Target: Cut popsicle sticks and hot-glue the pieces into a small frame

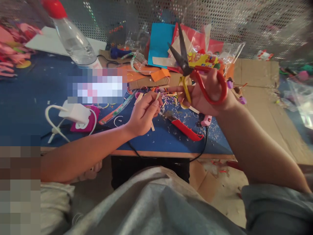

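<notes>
My left hand is closed, with a thin pale stick pinched between thumb and fingers. More pale stick ends show below that hand; whether they are held or lie on the table, I cannot tell. Raised to the right, my right hand grips scissors with one red and one yellow handle loop. Their dark blades are spread apart and point up, away from the stick. Beneath the hands, a red-handled utility knife lies on the blue tabletop among pale shavings.
A water bottle with a red cap stands left. Near it, a white charger sits in a magenta socket block. Blue card, plastic wrappers and coloured scraps lie at the back. Flat cardboard covers the right side.
</notes>
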`<state>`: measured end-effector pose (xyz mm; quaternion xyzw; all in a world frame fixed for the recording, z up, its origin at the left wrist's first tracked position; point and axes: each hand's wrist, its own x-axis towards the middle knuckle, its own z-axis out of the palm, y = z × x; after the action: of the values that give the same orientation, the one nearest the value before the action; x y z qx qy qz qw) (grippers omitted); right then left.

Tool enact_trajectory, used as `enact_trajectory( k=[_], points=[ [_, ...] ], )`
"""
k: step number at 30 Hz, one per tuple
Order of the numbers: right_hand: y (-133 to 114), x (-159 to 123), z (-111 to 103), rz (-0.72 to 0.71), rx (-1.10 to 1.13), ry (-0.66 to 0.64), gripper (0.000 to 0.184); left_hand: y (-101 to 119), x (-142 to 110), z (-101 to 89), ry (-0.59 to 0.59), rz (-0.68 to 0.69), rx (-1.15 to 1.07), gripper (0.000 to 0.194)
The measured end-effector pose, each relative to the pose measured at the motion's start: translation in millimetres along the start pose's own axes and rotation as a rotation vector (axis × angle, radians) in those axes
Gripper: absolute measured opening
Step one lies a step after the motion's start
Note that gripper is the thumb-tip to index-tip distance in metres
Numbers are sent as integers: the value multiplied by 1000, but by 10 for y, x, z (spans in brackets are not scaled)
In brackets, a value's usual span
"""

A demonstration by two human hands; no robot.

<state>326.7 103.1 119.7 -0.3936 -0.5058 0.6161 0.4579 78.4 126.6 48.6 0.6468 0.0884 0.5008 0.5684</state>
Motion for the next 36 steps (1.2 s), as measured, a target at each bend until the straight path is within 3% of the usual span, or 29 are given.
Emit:
enact_trajectory(
  k=[5,9,14,17,21,23,28,32,34,36],
  points=[
    [-26,-147,-63,157,-138,-87,88,30,1,3,7,-63,-3,30],
    [-60,-51,-169,113,-211,-73,97,18,8,-6,8,-128,-51,32],
    [-60,-43,20,69,-207,-158,104,-8,1,4,66,-255,-141,36],
    [-7,-96,150,113,-202,-202,115,21,-4,1,6,-411,-315,32],
    [105,-149,185,64,8,-328,113,86,27,-24,-121,-578,-523,42],
    [138,-170,166,16,138,-383,109,107,52,-29,-144,-588,-560,47],
    [126,-233,120,-5,150,-355,102,147,63,10,-139,-579,-548,48],
    [97,-257,47,-39,207,-450,97,135,68,35,-54,-519,-430,44],
    [76,-245,-3,-82,223,-496,92,81,111,2,87,-458,-333,39],
    [58,-219,-45,-118,213,-520,87,-1,187,-86,325,-366,-208,35]
  ],
)
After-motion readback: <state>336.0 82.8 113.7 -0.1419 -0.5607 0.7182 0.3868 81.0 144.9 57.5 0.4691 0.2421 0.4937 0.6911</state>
